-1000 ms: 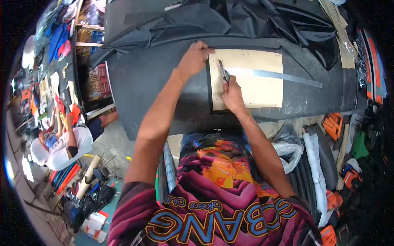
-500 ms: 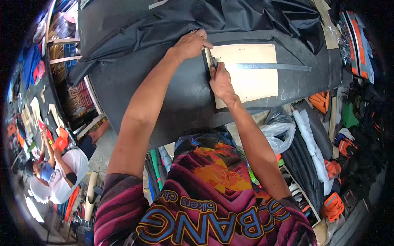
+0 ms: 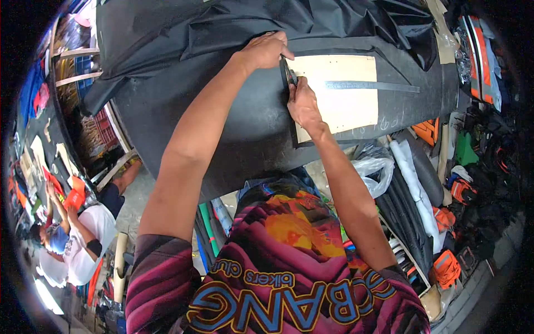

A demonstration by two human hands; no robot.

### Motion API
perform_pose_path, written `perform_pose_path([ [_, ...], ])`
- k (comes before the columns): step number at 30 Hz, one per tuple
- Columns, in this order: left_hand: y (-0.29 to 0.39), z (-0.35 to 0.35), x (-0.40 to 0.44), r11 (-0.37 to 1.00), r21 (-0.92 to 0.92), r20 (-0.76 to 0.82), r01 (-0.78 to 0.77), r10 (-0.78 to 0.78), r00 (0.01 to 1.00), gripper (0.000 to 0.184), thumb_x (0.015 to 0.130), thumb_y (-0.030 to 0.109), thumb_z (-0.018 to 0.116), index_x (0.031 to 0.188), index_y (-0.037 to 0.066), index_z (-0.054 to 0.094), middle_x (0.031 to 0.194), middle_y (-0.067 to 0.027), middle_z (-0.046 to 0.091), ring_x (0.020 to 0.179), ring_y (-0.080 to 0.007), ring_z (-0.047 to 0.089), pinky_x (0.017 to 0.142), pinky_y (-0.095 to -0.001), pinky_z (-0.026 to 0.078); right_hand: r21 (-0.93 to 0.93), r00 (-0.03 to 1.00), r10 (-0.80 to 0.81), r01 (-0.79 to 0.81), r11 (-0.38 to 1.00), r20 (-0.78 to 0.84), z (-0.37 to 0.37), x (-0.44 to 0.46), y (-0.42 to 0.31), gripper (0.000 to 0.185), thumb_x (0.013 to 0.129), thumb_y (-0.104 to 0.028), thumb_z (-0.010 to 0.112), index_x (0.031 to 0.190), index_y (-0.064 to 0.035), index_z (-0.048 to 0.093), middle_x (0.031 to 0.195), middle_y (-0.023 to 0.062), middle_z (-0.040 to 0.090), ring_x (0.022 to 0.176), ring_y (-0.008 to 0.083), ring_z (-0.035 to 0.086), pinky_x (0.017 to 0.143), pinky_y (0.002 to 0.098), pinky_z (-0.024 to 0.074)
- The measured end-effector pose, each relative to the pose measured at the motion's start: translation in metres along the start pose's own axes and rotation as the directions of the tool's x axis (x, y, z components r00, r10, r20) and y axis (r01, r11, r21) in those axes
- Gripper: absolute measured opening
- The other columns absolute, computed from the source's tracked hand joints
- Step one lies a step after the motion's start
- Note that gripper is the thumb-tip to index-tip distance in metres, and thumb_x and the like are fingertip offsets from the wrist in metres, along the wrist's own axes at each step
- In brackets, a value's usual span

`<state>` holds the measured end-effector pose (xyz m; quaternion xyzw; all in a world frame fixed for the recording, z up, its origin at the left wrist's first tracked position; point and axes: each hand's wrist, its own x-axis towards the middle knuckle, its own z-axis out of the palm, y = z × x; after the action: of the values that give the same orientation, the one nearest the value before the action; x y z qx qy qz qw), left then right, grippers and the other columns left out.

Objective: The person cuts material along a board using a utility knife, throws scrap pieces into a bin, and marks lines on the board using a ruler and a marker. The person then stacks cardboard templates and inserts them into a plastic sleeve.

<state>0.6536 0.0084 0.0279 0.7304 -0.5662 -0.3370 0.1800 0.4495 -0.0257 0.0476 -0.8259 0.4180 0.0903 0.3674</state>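
Note:
A cream rectangular template point(image 3: 345, 114) lies on black sheet material point(image 3: 239, 128) across the table, with a metal ruler point(image 3: 395, 87) over its middle and onto the black surface. My left hand point(image 3: 266, 50) is at the template's far left corner, fingers curled on the black material's edge, thumb toward the corner. Just nearer to me, my right hand point(image 3: 304, 106) is closed around a small dark tool that looks like scissors point(image 3: 291, 77), at the template's left edge. A narrow dark edge of material shows beside the tool; its blades are partly hidden.
Crumpled black fabric point(image 3: 250, 28) lies along the table's far side. Another person point(image 3: 83, 239) is at the lower left, hands near orange pieces. Rolls of material point(image 3: 409, 217) and a clear plastic bag point(image 3: 378, 172) stand at right, near orange items point(image 3: 446, 268).
My right hand and the scissors have shifted slightly up along the template's left edge. My left hand stays at the corner, and the whole view has moved a little.

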Motion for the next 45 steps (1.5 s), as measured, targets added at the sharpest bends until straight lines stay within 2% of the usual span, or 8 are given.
perform_pose_path([
  [18,0.000,0.004,0.002,0.999,-0.009,0.027,0.041,-0.041,0.999,0.055,0.080,-0.007,0.058,0.114,0.029,0.079,0.128,-0.0047,0.060,0.128,-0.0258,0.054,0.113,-0.0368,0.042,-0.103,0.996,0.028,-0.019,0.994,0.085,-0.007,0.006,-0.008,0.028,0.105,-0.020,0.045,0.112,0.0077,0.043,0.098,0.0389,0.065,0.098,0.0567,0.063,0.086,0.0594,0.0504],
  [21,-0.003,0.007,0.004,1.000,-0.020,-0.058,0.012,-0.013,0.998,0.048,0.080,-0.006,0.062,0.113,0.025,0.080,0.116,-0.0065,0.060,0.116,-0.0262,0.058,0.103,-0.0352,0.047,-0.127,0.994,0.013,0.001,0.992,0.108,-0.007,0.005,-0.004,0.028,0.104,-0.019,0.046,0.110,0.0080,0.043,0.096,0.0390,0.065,0.097,0.0565,0.063,0.086,0.0591,0.0511],
  [29,0.005,0.002,0.003,0.998,0.013,-0.029,0.068,-0.068,0.997,0.051,0.081,-0.005,0.061,0.116,0.029,0.079,0.121,-0.0036,0.058,0.123,-0.0238,0.056,0.108,-0.0340,0.046,-0.092,0.995,-0.005,0.014,0.996,0.097,-0.002,-0.019,0.005,0.025,0.103,-0.018,0.046,0.110,0.0054,0.040,0.093,0.0380,0.065,0.093,0.0567,0.063,0.083,0.0605,0.0504],
  [31,0.004,0.001,0.005,0.997,0.014,-0.007,0.076,-0.076,0.997,0.051,0.082,-0.005,0.063,0.116,0.030,0.079,0.125,-0.0043,0.059,0.127,-0.0255,0.055,0.110,-0.0362,0.045,-0.143,0.989,0.017,0.004,0.990,0.146,-0.003,-0.026,0.004,0.024,0.100,-0.009,0.049,0.113,0.0078,0.038,0.094,0.0357,0.065,0.092,0.0512,0.066,0.085,0.0547,0.0541],
  [34,0.006,0.000,0.006,0.995,0.026,0.016,0.097,-0.098,0.995,0.051,0.082,-0.005,0.065,0.116,0.031,0.078,0.130,-0.0051,0.059,0.131,-0.0274,0.054,0.112,-0.0386,0.045,-0.156,0.988,0.031,-0.007,0.988,0.150,-0.003,-0.033,0.006,0.025,0.100,-0.010,0.050,0.113,0.0079,0.037,0.092,0.0345,0.065,0.089,0.0507,0.067,0.082,0.0543,0.0549],
  [41,0.007,0.002,0.007,0.992,0.069,0.011,0.104,-0.105,0.994,0.057,0.082,-0.007,0.062,0.117,0.035,0.078,0.132,-0.0051,0.059,0.132,-0.0277,0.053,0.114,-0.0393,0.044,-0.170,0.992,-0.040,0.060,0.984,0.120,0.012,-0.054,0.034,0.028,0.100,-0.009,0.051,0.115,0.0087,0.036,0.091,0.0334,0.065,0.084,0.0489,0.068,0.078,0.0523,0.0560],
  [43,0.007,0.001,0.007,0.993,0.060,0.019,0.104,-0.106,0.994,0.057,0.083,-0.007,0.062,0.117,0.035,0.078,0.132,-0.0050,0.058,0.132,-0.0275,0.053,0.115,-0.0392,0.044,-0.056,0.996,-0.090,0.090,0.994,-0.001,0.020,-0.060,0.045,0.020,0.101,-0.011,0.051,0.108,0.0034,0.040,0.082,0.0356,0.062,0.083,0.0576,0.061,0.071,0.0603,0.0484],
  [45,0.009,0.001,0.007,0.993,0.050,0.026,0.106,-0.107,0.994,0.057,0.083,-0.007,0.061,0.118,0.035,0.078,0.132,-0.0049,0.058,0.133,-0.0274,0.052,0.115,-0.0392,0.044,-0.045,0.993,-0.114,0.113,0.993,-0.022,0.025,-0.068,0.057,0.020,0.101,-0.011,0.051,0.108,0.0033,0.040,0.082,0.0350,0.062,0.082,0.0572,0.061,0.070,0.0598,0.0485],
])
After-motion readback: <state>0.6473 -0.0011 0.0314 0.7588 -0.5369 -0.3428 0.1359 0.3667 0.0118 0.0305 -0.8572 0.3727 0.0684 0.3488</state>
